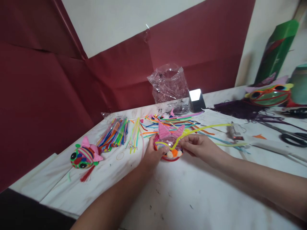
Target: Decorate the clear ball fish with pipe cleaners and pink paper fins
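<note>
In the middle of the table, a clear ball ornament point(170, 140) with pink pipe-cleaner ears, a red rim and orange and cream pieces low on its front sits between my hands. My left hand point(154, 151) wraps its left side, with the thumb over the front. A long yellow pipe cleaner point(206, 127) bends in a V across the ball's front and runs off to the right. Beside the ball's right side, my right hand point(200, 145) pinches this pipe cleaner between thumb and fingers.
A finished-looking ball animal point(83, 156) with a red tassel lies left. Behind are bundled pipe cleaners point(116, 134), a plastic bag point(169, 84) and a phone-like dark slab point(197, 99). A glue gun point(268, 143), scissors point(291, 139) and another decorated ball point(270, 95) lie right.
</note>
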Available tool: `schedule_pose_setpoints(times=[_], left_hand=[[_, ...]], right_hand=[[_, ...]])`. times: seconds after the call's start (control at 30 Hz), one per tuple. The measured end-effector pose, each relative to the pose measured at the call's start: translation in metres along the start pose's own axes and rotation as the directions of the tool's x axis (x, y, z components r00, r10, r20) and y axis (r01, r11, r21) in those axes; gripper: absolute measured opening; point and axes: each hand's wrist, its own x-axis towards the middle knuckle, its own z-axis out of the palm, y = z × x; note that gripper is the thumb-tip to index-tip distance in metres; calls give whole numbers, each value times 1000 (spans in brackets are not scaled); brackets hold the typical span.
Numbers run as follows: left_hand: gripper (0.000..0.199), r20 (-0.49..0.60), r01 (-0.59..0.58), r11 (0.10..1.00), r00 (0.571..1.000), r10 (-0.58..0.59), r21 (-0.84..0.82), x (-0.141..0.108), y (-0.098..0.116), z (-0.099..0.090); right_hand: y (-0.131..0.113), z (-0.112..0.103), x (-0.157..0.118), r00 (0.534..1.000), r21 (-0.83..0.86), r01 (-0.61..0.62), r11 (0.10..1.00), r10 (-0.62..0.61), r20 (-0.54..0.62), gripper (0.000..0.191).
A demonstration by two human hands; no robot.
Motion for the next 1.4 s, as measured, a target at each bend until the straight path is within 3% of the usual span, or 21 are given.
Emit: schedule_pose_setpoints(times=[0.07, 0.1, 0.17, 0.2, 0.23, 0.3, 0.47, 0.7, 0.97, 1.2, 1.4], left_hand=[[78, -1, 4, 1000, 1000, -4, 1, 0, 0, 0], [76, -1, 2, 1000, 1000, -2, 2, 0, 0, 0], [73, 9, -5, 1000, 1000, 5, 0, -1, 1, 1], [73, 18, -7, 1000, 1000, 7, -6, -2, 2, 2], [74, 28, -6, 1000, 1000, 7, -16, -3, 3, 2], [76, 42, 5, 1000, 999, -4, -31, -5, 5, 5], [78, 46, 46, 998, 998, -44, -34, -9, 8, 8], [79, 78, 40, 998, 996, -35, -52, -7, 3, 5], [75, 44, 25, 1000, 999, -25, 6, -7, 3, 8], [78, 44, 26, 1000, 999, -26, -2, -9, 7, 9], [81, 14, 35, 999, 999, -35, 13, -9, 7, 9]], right_hand=[[2, -3, -2, 964, -260, 225, 939, -254, -83, 32], [3, -6, -3, 901, -392, 366, 844, -427, -79, 27], [6, -10, -4, 720, -590, 567, 576, -693, 15, 16], [8, -12, -3, 646, -648, 610, 456, -759, 74, 16], [9, -14, -3, 606, -685, 624, 376, -786, 120, 20], [12, -15, -2, 610, -713, 621, 327, -773, 176, 25], [16, -15, -3, 618, -668, 670, 324, -742, 259, 26], [11, -18, -5, 550, -715, 674, 186, -772, 319, 28], [9, -13, -6, 603, -725, 631, 274, -761, 238, 23], [11, -14, -3, 570, -672, 682, 287, -785, 243, 23], [10, -14, -4, 606, -660, 674, 332, -760, 236, 22]])
